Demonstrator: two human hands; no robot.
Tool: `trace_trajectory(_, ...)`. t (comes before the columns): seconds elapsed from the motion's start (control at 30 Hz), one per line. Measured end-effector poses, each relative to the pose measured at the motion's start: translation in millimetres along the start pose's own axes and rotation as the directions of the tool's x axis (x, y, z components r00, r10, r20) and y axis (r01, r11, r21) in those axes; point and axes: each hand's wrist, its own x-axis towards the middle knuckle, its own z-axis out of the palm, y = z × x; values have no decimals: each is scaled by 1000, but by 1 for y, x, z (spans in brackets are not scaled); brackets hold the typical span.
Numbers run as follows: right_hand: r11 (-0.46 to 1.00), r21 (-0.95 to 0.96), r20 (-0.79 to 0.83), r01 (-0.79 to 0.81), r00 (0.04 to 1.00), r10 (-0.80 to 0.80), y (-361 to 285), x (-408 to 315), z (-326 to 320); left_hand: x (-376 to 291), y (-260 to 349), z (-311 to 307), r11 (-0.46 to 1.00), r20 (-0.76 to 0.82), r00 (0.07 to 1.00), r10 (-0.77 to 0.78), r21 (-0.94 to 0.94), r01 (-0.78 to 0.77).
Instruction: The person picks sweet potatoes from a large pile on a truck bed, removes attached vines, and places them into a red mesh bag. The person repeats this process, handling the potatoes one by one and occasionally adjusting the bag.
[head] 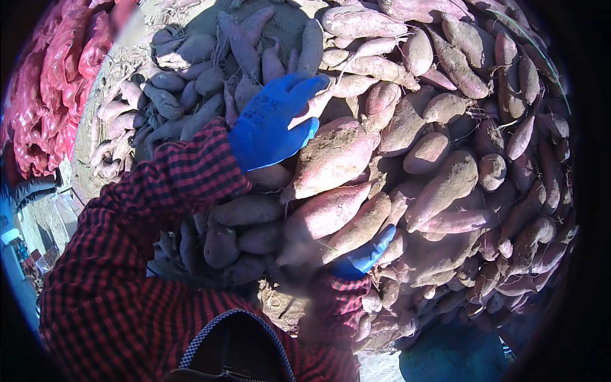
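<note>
My left hand (pixel 274 124), in a blue coated work glove, reaches over a heap of sweet potatoes with its thumb and fingers spread apart. A pinkish sweet potato (pixel 312 106) shows in the gap between them; whether it is gripped is hidden. Just right of the thumb lies a large soil-caked sweet potato (pixel 334 153). My right hand (pixel 365 255), gloved in the same blue, is low in the heap and partly in shadow. Its fingers point up beside a long sweet potato (pixel 360 227) that covers part of the hand, so its grasp cannot be seen.
More sweet potatoes (pixel 444 186) are heaped across the right side. Smaller ones (pixel 164 100) lie on the soil-covered ground at upper left. Red mesh sacks (pixel 62 81) stand at the far left. A dark green thing (pixel 453 355) is at the lower right, with thin roots scattered about.
</note>
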Motion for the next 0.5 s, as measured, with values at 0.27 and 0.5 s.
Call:
trace_trajectory(0.27, 978, -203, 69, 49, 997, -36, 7, 4, 21, 41, 26, 41, 929, 637, 703, -316, 359, 93)
trace_trajectory(0.5, 984, -177, -161, 2, 986, -31, 1, -8, 10, 43, 21, 47, 907, 732, 587, -345, 101, 408)
